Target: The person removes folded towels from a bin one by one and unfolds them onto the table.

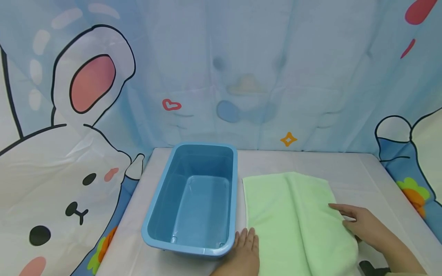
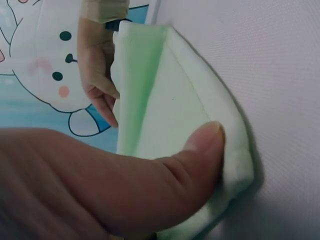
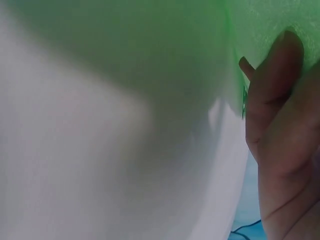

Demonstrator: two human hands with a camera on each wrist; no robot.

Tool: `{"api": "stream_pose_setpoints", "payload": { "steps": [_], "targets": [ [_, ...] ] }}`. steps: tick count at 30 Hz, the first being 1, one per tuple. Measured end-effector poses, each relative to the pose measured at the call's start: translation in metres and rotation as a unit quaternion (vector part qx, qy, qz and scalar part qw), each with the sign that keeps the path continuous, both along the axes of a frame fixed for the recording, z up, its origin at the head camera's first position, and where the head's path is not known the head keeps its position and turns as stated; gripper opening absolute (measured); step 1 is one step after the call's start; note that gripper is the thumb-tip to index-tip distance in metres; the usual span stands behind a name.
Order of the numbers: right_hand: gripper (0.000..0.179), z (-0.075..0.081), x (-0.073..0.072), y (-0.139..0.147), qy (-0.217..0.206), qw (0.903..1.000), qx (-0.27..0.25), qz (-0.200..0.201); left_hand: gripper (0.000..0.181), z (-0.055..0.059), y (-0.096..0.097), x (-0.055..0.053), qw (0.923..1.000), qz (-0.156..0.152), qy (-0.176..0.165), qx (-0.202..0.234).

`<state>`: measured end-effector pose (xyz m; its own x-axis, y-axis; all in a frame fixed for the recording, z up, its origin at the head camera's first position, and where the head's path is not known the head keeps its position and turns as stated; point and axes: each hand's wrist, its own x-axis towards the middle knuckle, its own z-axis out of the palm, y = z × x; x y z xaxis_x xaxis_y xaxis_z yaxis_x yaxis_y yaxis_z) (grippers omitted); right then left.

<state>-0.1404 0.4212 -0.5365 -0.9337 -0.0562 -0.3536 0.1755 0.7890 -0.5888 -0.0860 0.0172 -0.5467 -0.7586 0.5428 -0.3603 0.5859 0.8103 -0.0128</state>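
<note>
A pale green towel (image 1: 279, 214) lies on the white table in the head view, with a raised crease running down its middle. Along its left edge rests my left hand (image 1: 239, 253), fingers straight and side by side. In the left wrist view the thumb (image 2: 200, 150) lies on the towel's thick folded edge (image 2: 235, 150). My right hand (image 1: 366, 226) touches the towel's right side, its index finger extended along the cloth. Its fingers (image 3: 280, 75) lie against green cloth in the right wrist view; part of that hand is out of frame.
A light blue plastic basin (image 1: 203, 203) stands to the left of the towel, close to my left hand. A blue cartoon curtain (image 1: 255, 57) hangs behind the white table (image 1: 359, 172). Near my right wrist lies a dark shape (image 1: 371, 268) at the bottom edge.
</note>
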Motion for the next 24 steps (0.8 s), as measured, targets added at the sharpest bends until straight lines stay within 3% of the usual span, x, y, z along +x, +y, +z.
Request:
{"api": "stream_pose_setpoints", "payload": {
  "steps": [9,12,18,24],
  "targets": [
    [0.062,0.001,0.009,0.011,-0.033,0.9994,-0.008,-0.008,0.086,-0.001,0.003,0.003,0.9944,-0.049,0.073,-0.059],
    [0.062,0.002,0.013,0.014,-0.040,0.9985,-0.033,-0.018,0.089,0.000,0.002,0.002,0.9942,-0.057,0.069,-0.060],
    [0.069,0.006,0.022,0.014,-0.062,0.9876,-0.126,-0.069,0.092,0.003,0.004,0.000,0.9976,-0.033,0.017,-0.058],
    [0.072,0.000,0.022,0.016,-0.071,0.9887,-0.103,-0.083,0.086,0.004,0.008,0.000,0.9959,-0.028,0.036,-0.079]
  ]
}}
